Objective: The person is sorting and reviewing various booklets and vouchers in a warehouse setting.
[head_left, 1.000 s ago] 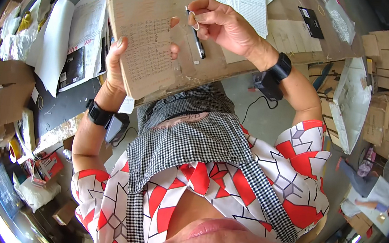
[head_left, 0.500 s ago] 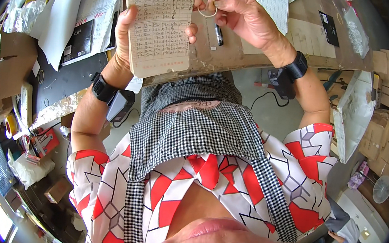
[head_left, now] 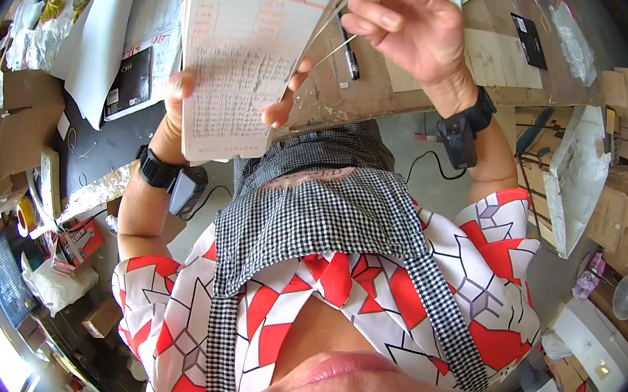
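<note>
Head view: orange-headed cream paper-card stack (head_left: 247,66), judged light, bendable, clasped by long edges, best hold, in left hand (head_left: 175,109), grip stack-wide, partly over brown worktop (head_left: 366,103); thin pale elastic band (head_left: 335,51) pinched in right hand (head_left: 426,36), grip nearly closed.

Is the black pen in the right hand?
No, the black pen lies on the brown table, while the right hand holds a pale, stretched band.

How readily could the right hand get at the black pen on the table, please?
Probably not freely: the right hand looks close to the black pen, but it holds a rubber band stretched from the cards.
</note>
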`<state>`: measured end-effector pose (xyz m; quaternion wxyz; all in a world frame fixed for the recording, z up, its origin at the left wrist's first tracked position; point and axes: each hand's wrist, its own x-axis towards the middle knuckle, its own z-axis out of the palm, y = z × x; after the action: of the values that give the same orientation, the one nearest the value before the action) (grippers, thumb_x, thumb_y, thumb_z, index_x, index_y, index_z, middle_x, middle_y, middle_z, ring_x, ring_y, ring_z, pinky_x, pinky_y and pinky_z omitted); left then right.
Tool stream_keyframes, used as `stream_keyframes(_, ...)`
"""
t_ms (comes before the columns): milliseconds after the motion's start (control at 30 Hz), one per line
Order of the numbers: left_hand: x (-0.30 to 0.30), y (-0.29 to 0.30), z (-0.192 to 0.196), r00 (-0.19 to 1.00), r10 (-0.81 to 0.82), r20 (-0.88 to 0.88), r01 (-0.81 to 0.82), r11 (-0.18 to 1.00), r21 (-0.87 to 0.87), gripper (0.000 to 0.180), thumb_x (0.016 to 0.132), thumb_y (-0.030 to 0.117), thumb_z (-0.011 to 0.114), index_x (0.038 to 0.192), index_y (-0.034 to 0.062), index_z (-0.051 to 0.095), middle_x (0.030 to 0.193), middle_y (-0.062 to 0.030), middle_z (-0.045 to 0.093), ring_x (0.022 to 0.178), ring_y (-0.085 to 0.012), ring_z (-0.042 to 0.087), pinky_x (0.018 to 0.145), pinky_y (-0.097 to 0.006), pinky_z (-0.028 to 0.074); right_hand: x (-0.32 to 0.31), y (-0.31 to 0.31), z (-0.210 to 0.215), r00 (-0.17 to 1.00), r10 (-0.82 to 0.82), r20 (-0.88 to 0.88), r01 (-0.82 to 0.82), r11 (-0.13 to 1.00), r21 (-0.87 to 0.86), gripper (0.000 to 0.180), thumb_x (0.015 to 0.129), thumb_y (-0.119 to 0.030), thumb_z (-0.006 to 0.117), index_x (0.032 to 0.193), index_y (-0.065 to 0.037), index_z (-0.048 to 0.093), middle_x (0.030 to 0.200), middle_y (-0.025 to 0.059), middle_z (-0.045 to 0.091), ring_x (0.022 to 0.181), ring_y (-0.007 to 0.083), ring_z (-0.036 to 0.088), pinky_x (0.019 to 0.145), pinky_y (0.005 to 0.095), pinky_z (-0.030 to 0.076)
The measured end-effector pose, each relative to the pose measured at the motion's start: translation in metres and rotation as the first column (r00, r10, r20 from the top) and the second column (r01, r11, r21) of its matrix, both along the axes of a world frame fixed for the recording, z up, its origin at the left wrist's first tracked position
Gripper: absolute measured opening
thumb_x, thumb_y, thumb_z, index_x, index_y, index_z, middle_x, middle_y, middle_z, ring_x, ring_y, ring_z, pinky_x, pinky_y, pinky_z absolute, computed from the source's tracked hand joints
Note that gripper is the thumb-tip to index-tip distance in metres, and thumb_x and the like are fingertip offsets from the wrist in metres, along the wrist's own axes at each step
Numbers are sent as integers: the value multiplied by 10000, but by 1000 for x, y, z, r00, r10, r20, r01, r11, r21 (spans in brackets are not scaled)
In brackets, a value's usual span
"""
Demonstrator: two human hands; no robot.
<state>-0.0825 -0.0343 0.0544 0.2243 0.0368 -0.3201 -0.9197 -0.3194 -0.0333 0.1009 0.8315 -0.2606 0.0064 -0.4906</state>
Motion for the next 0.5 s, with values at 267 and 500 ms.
stream_keyframes(267, -3, 11, -12, 951, -33, 309, 44, 999, -29, 934, 618, 545, 673, 1289, -11, 335, 1066, -167, 489, 676, -208, 515, 562, -280, 421, -17, -30, 20, 953, -24, -302, -74, 948, -309, 761, 852, -391, 516, 1407, -78, 100, 1070, 261, 559, 522, 205, 559, 486, 283, 474)
stream_keyframes(500, 7, 15, -39, 866, -32, 499, 19, 999, 31, 757, 729, 543, 601, 1200, -24, 429, 884, -157, 562, 699, -192, 547, 594, -281, 432, -15, -24, -6, 748, -84, -658, -197, 919, -341, 732, 840, -220, 594, 1365, -4, 133, 928, 175, 610, 534, 155, 592, 491, 243, 492)
